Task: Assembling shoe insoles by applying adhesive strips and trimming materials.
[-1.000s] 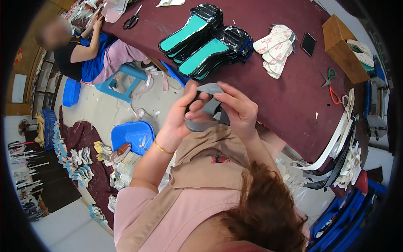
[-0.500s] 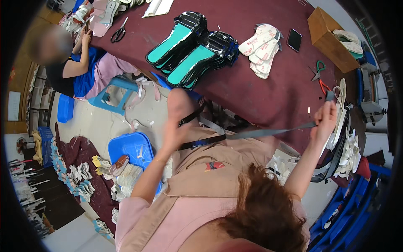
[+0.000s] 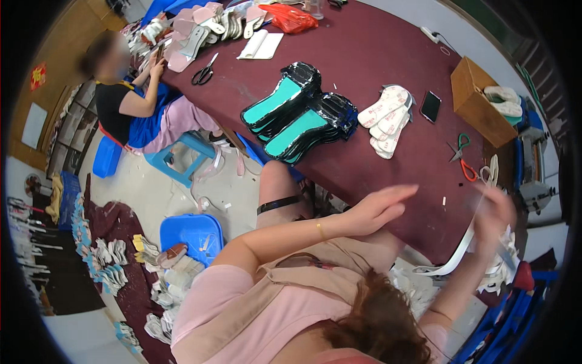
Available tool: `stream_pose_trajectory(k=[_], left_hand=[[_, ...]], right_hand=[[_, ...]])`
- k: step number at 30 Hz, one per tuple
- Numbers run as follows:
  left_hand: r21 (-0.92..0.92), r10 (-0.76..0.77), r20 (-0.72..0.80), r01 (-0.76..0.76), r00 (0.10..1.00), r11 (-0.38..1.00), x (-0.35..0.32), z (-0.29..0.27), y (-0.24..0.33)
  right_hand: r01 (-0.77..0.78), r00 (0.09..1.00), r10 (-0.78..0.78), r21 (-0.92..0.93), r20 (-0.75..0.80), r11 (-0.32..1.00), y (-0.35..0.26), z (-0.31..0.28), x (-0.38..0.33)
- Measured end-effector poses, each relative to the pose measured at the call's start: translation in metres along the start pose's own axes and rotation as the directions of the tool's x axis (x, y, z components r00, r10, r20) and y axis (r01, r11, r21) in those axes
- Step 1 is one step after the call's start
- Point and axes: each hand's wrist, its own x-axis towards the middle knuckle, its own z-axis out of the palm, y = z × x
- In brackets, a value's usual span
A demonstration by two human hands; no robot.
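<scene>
Your left hand point(image 3: 379, 209) hovers with a released, flat grip over the maroon bench point(image 3: 388, 67) edge. Your right hand point(image 3: 494, 212), blurred, seems clenched on a clear strip point(image 3: 485, 209) near the scissors point(image 3: 462, 156). Beyond lie teal insoles point(image 3: 291, 115).

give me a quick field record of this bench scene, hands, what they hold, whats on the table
left hand: open, palm flat, held over the table edge, holds nothing
right hand: blurred, at a pale strip; grip cannot be told
strip: long, whitish, hangs curved off the table edge
table: dark red cloth top
teal insoles: two fanned stacks with black edges, mid table
white insoles: small pile right of the teal ones
phone: black, lying flat
scissors: green and red handles, near right hand
cardboard box: open, far right
co-worker: seated at the far left end
</scene>
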Motion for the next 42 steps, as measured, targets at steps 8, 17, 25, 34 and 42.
stream_pose_trajectory(k=[8,17,25,34,42], left_hand=[[-0.445,-0.276,-0.524,0.018,0.806,0.896,-0.004,-0.046,0.023],[-0.578,-0.314,-0.177,0.16,0.933,0.8,0.009,-0.064,0.011],[-0.4,-0.206,0.527,0.455,0.824,0.796,0.042,-0.082,0.012],[0.412,-0.23,0.583,-0.039,0.779,0.911,0.007,-0.069,-0.066],[-0.817,-0.059,0.319,0.306,0.946,0.489,-0.014,-0.152,-0.031]], right_hand=[[-0.425,0.894,0.279,0.859,0.349,0.285,-0.021,0.216,0.006],[-0.072,0.987,-0.019,0.553,0.158,0.83,-0.014,0.169,0.014],[-0.382,0.916,0.111,0.755,0.385,0.533,-0.04,0.051,0.01],[-0.618,0.677,0.218,-0.381,-0.703,0.688,-0.106,-0.269,-0.211],[-0.797,0.572,0.408,-0.599,-0.712,0.072,-0.065,-0.349,-0.3]])
